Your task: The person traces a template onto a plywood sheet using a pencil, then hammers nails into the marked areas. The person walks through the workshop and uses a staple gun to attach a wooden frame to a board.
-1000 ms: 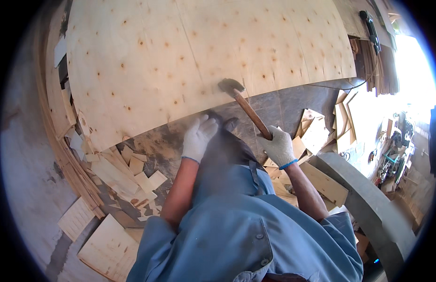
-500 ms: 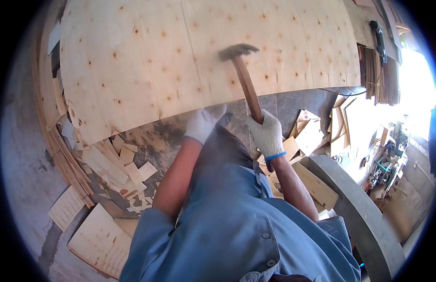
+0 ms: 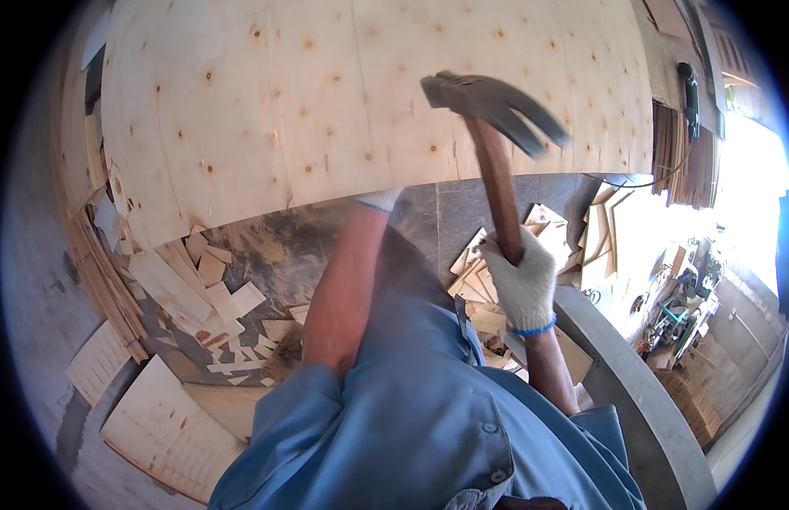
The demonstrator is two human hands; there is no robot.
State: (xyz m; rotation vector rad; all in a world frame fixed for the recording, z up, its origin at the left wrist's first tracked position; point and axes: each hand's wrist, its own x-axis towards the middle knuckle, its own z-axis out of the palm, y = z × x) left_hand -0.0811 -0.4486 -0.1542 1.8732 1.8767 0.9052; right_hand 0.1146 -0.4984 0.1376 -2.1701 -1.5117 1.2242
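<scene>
My right hand (image 3: 527, 276), in a white knit glove with a blue cuff, is closed around the wooden handle of a claw hammer (image 3: 498, 174). The hammer is raised, its dark metal head over the right part of a large plywood sheet (image 3: 267, 110) with brown knots. My left hand (image 3: 379, 200), also gloved, reaches beneath the sheet's near edge. Only its cuff and the back of the wrist show; the fingers are hidden under the wood, so I cannot see whether they grip anything.
Wood offcuts (image 3: 212, 297) litter the floor at left, and more scrap boards (image 3: 475, 276) lie at right. A grey curved beam (image 3: 641, 399) runs beside my right side. Long strips (image 3: 97, 263) lean along the left wall. A cable (image 3: 636, 183) hangs near the sheet's right corner.
My right hand has lifted the hammer closer and to the right, its claw now turned rightward. My left hand has slid forward under the sheet's edge. The view has shifted slightly.
</scene>
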